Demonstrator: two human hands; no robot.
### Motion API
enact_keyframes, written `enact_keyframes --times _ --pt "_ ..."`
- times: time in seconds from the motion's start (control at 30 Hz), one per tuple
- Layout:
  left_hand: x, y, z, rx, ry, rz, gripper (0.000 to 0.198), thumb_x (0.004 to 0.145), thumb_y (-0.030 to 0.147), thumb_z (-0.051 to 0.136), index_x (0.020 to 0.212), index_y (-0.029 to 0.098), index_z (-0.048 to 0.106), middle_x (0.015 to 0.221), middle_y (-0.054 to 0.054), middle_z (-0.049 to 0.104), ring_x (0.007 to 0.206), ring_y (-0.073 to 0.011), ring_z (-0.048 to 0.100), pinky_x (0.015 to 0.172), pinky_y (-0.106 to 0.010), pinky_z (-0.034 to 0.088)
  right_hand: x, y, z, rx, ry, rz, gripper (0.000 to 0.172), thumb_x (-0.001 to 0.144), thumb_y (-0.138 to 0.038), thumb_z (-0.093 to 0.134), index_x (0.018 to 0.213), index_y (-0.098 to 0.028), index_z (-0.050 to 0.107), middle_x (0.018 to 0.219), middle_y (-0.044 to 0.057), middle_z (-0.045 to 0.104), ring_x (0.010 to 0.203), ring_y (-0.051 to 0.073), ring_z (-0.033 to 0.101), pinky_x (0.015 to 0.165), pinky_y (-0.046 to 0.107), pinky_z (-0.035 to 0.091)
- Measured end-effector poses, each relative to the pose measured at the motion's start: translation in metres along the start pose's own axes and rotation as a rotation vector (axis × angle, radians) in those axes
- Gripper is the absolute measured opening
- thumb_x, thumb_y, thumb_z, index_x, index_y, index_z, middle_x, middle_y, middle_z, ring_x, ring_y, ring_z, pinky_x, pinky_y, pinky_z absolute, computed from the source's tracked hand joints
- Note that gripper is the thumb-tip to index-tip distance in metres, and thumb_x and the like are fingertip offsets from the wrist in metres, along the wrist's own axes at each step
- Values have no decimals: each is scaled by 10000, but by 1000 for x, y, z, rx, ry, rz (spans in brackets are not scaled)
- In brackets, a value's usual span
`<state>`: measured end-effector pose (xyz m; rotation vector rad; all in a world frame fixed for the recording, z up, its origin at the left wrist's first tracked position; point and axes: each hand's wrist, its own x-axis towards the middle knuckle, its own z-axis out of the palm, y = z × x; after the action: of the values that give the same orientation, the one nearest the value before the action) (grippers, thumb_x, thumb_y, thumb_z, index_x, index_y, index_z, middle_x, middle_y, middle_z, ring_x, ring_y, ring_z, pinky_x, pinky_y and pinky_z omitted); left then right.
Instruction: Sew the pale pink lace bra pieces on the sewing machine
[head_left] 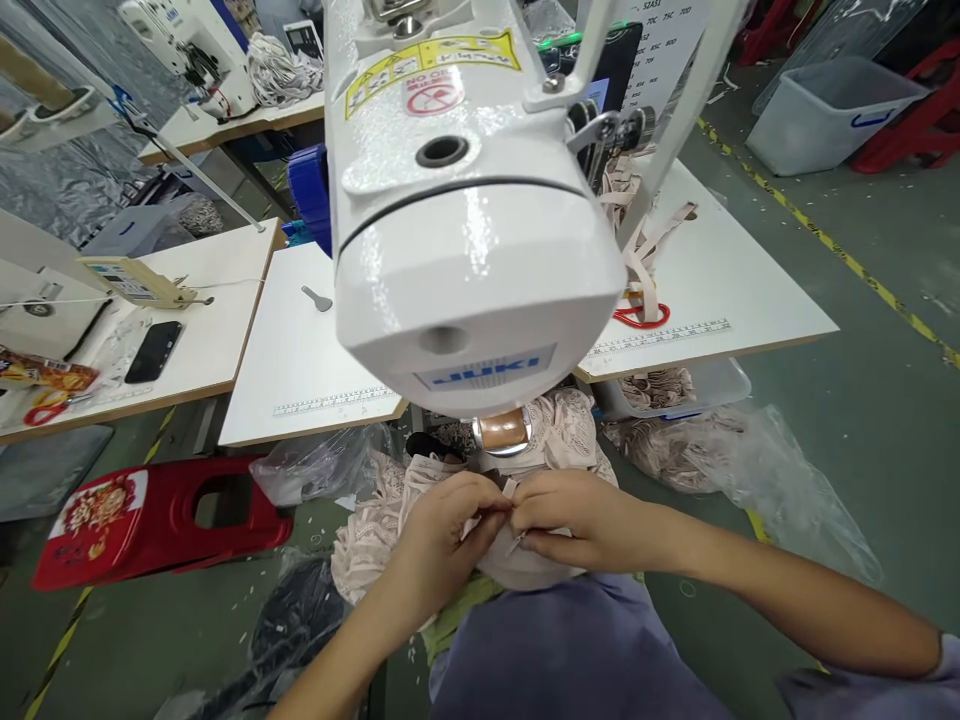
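Below the head of a white JUKI sewing machine (480, 270), both hands meet over a pale beige lace bra (525, 570) close to my lap. My left hand (457, 525) pinches its edge between thumb and fingers. Right beside it, nearly touching, my right hand (581, 520) is closed on the same bra, with a narrow light strip showing between the fingertips. More beige lace pieces (375, 540) hang to the left, and others (570, 425) lie behind the hands near a shiny metal plate (504, 432). The needle area is hidden by the machine head.
White table panels (300, 340) with printed rulers flank the machine. Beige straps and red-handled scissors (643, 317) lie on the right one. A red stool (165, 520) stands at left. Plastic-bagged fabric (705, 450) and a clear bin (832, 115) are to the right.
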<state>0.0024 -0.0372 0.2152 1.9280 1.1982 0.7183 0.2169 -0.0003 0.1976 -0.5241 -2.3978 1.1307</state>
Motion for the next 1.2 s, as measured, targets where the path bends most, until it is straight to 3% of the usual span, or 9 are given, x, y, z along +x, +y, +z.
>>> enact_keyframes --times 0.13,0.27,0.37,0.43,0.53,0.67,0.73,0.93,1.2 --pt "-2 0 -3 38 -52 -68 143 912 174 546 909 221 682 854 -22 737 773 -160 678 700 -244 494 -2 1 10 -181 48 -125 251 991 -181 416 896 -181 647 811 59 664 769 164 595 665 275 459" --pt "5 3 -2 287 -160 -128 141 886 155 512 800 208 610 770 -22 679 712 -180 624 645 -265 437 -3 2 22 -388 70 -127 301 996 -182 382 810 -176 619 742 58 622 698 176 543 611 296 432" --pt "13 1 -3 373 -247 -161 162 870 141 469 737 209 533 738 -25 610 680 -184 562 634 -281 411 0 6 28 -342 113 -57 281 970 -174 403 778 -175 608 721 54 616 662 175 534 591 299 428" --pt "17 -1 -2 279 -254 -161 150 881 162 450 752 210 511 789 -28 595 712 -178 548 653 -277 417 2 9 30 -200 195 31 259 951 -184 442 753 -184 607 700 41 622 646 165 552 585 284 437" --pt "17 -1 6 -46 -147 -248 103 880 203 455 791 212 508 806 -8 570 729 -155 531 640 -245 423 4 8 31 77 356 143 185 935 -222 520 802 -197 647 772 35 683 701 150 627 637 253 487" --pt "12 1 26 -429 173 -316 118 884 263 497 841 190 580 778 -6 597 711 -143 564 642 -231 458 2 -1 26 206 455 145 133 932 -234 556 909 -225 687 863 30 724 789 144 671 709 235 521" --pt "9 1 33 -406 286 -249 150 904 282 538 874 179 644 814 -24 644 755 -149 605 678 -232 472 1 -7 22 181 437 159 138 935 -223 551 935 -233 689 874 23 730 799 140 673 720 231 521" --pt "8 -1 35 -136 400 -56 201 913 206 585 717 181 620 654 16 596 586 -102 558 553 -184 421 0 -16 11 142 373 229 148 944 -230 548 925 -231 695 825 6 719 749 122 662 678 202 497" --pt "10 0 34 -75 399 36 138 931 129 568 868 178 681 776 -14 693 711 -117 653 653 -184 501 1 -6 0 113 400 337 240 963 -313 510 857 -211 699 749 7 698 685 133 639 632 219 454"
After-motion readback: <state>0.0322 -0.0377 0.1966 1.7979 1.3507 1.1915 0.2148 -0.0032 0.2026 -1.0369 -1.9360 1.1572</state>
